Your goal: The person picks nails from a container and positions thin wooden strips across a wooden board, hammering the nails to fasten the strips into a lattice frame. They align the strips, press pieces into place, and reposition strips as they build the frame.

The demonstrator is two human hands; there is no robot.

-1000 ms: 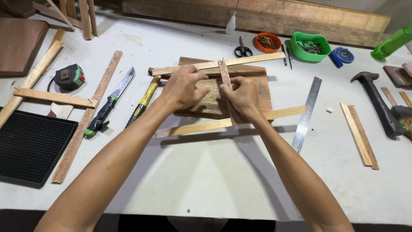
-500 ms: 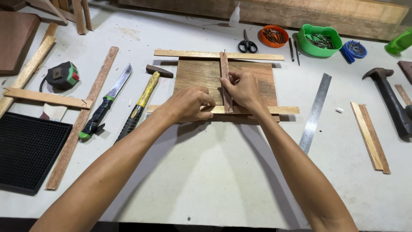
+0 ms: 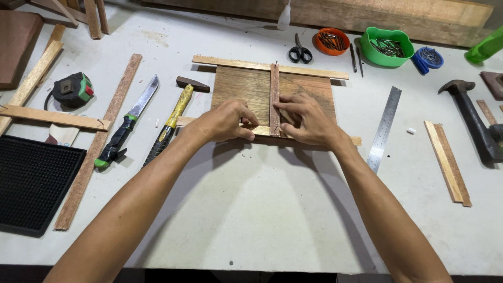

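open tabletop (image 3: 251,209) toward the viewer, hammer (image 3: 170,118) and knife (image 3: 126,126) crowding left, steel ruler (image 3: 384,128) right

Knife (image 3: 127,124) and hammer (image 3: 174,116) lie left of centre on the table (image 3: 251,209); scissors (image 3: 300,51), nail bowls (image 3: 387,46) near the far edge; steel ruler (image 3: 384,128) right.

head view | worn high, looks steeply down, forward | close over white workbench (image 3: 251,220) | apparently arm's reach
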